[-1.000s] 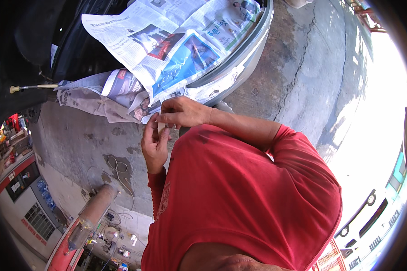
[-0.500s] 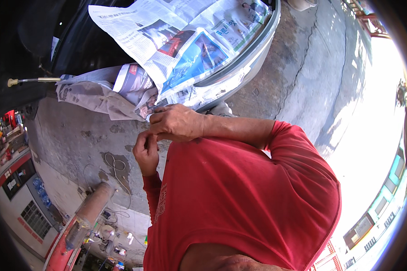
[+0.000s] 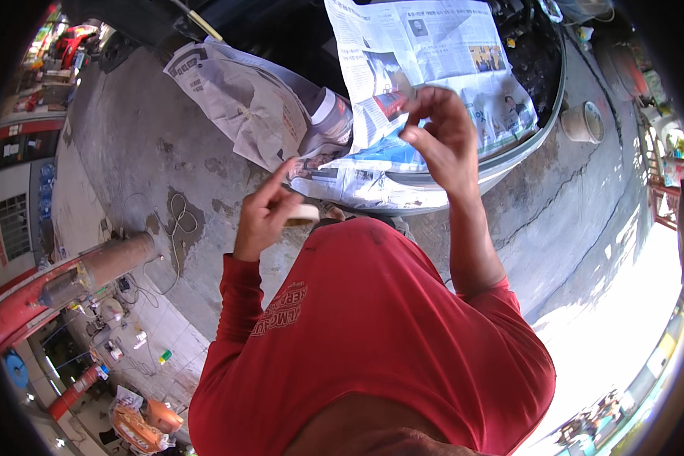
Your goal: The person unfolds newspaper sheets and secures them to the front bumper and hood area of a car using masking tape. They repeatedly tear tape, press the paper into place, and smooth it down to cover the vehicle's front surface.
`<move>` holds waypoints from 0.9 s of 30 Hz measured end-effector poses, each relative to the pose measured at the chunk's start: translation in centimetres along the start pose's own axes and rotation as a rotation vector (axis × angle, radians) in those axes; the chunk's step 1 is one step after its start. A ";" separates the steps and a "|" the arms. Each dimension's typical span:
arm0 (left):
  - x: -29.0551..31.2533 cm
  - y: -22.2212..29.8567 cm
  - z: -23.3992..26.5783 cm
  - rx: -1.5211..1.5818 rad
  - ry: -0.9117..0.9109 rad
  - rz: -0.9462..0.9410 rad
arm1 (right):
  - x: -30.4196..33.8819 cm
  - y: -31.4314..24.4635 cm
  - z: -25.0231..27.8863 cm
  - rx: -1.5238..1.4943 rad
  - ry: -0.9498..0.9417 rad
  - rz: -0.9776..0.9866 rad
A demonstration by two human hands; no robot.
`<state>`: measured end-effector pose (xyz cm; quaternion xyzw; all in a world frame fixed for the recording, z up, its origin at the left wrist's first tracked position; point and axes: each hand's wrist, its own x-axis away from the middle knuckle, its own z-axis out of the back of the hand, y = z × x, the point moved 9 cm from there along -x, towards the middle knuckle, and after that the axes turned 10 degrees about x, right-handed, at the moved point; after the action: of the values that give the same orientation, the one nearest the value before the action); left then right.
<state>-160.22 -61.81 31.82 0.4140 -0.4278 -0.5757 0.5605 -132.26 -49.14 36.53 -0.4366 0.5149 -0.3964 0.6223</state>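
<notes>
Newspaper sheets (image 3: 433, 45) lie over the curved rim of a car's open front (image 3: 501, 173), and another crumpled newspaper sheet (image 3: 243, 106) hangs down at the left. My left hand (image 3: 264, 216) holds a pale roll of masking tape (image 3: 304, 214) in its curled fingers. Its index finger stretches up to the lower edge of the hanging paper. Over the blue part of the spread sheet is my right hand (image 3: 444, 140), raised, with thumb and bent fingers apart. I see nothing between them, though its fingertips are slightly blurred.
Dark engine parts (image 3: 536, 49) show beside the paper at the right. A whitish bucket (image 3: 583, 121) stands on the cracked concrete floor (image 3: 524, 235). At the left are a loose cord (image 3: 181, 228) and a thick red-and-brown post (image 3: 114, 258). A thin rod (image 3: 197, 19) sticks out above the hanging paper.
My hands, together at the paper's lower edge before, have come apart. The right one has moved right and up over the sheet. The tape roll now shows; the whole view has shifted.
</notes>
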 end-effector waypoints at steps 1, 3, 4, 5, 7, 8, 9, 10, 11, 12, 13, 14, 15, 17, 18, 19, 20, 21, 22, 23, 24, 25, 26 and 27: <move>-0.7 0.8 -1.0 -0.097 -0.010 -0.045 | -1.7 1.4 -0.4 0.202 0.045 0.024; -4.1 1.8 -3.2 -0.244 -0.079 -0.160 | -3.7 3.7 -3.1 0.564 0.004 0.086; -6.1 2.0 -3.3 -0.310 -0.006 -0.208 | -4.7 4.7 -4.5 0.662 -0.007 0.101; -8.1 2.3 -3.2 -0.375 0.066 -0.257 | -5.7 5.8 -5.8 0.773 -0.017 0.093; -11.4 2.7 -2.9 -0.456 0.127 -0.359 | -7.3 6.9 -7.4 0.900 -0.004 0.059; -12.5 2.7 -2.8 -0.500 0.152 -0.404 | -8.0 7.8 -7.7 0.922 -0.066 -0.020; -13.4 2.6 -2.6 -0.520 0.177 -0.414 | -8.4 9.0 -8.0 0.955 -0.144 -0.146; -14.1 2.3 -2.4 -0.543 0.199 -0.418 | -8.6 7.9 -7.9 0.862 -0.094 -0.057; -14.7 1.9 -2.2 -0.570 0.216 -0.412 | -8.6 6.8 -7.7 0.765 -0.048 0.034; -15.5 1.1 -2.2 -0.563 0.207 -0.357 | -8.4 5.9 -7.7 0.708 -0.023 0.100; -16.2 0.7 -2.6 -0.533 0.173 -0.372 | -8.2 5.7 -7.7 0.659 -0.014 0.096; -17.0 0.4 -3.1 -0.501 0.134 -0.376 | -7.8 5.2 -8.4 0.641 -0.016 0.150; -17.7 0.0 -3.4 -0.468 0.093 -0.380 | -7.4 5.0 -9.1 0.622 -0.021 0.173; -18.8 -1.1 -3.2 -0.412 0.044 -0.313 | -6.9 4.5 -11.1 0.611 -0.019 0.255; -19.3 -1.5 -3.1 -0.384 0.015 -0.284 | -6.9 4.7 -12.4 0.642 -0.028 0.259; -19.5 -1.5 -3.0 -0.352 -0.014 -0.271 | -6.9 4.6 -13.5 0.658 -0.028 0.295; -19.3 -2.6 -2.3 -0.350 -0.077 -0.154 | -7.1 4.8 -14.1 0.636 -0.043 0.286; -18.5 -2.6 -1.0 -0.354 -0.056 -0.129 | -7.3 4.9 -14.1 0.632 -0.021 0.284; -16.8 -2.6 0.2 -0.360 -0.035 -0.105 | -7.6 4.9 -14.0 0.621 -0.009 0.284; -14.9 -2.1 1.5 -0.359 0.002 -0.135 | -7.8 4.9 -13.7 0.609 0.002 0.284; -13.2 -2.9 2.8 -0.334 0.003 -0.027 | -7.8 5.1 -13.2 0.610 0.000 0.258; -11.6 -3.2 4.1 -0.301 0.018 0.026 | -7.8 5.3 -13.0 0.609 -0.014 0.245; -10.9 -3.8 4.9 -0.285 0.030 0.117 | -7.7 5.4 -12.7 0.613 -0.019 0.224; -10.8 -2.0 5.8 -0.381 0.105 -0.064 | -7.4 5.6 -12.5 0.612 -0.030 0.212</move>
<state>-165.99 -50.82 31.58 0.3431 -0.2678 -0.6413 0.6318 -145.54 -42.13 32.33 -0.1789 0.4052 -0.4592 0.7700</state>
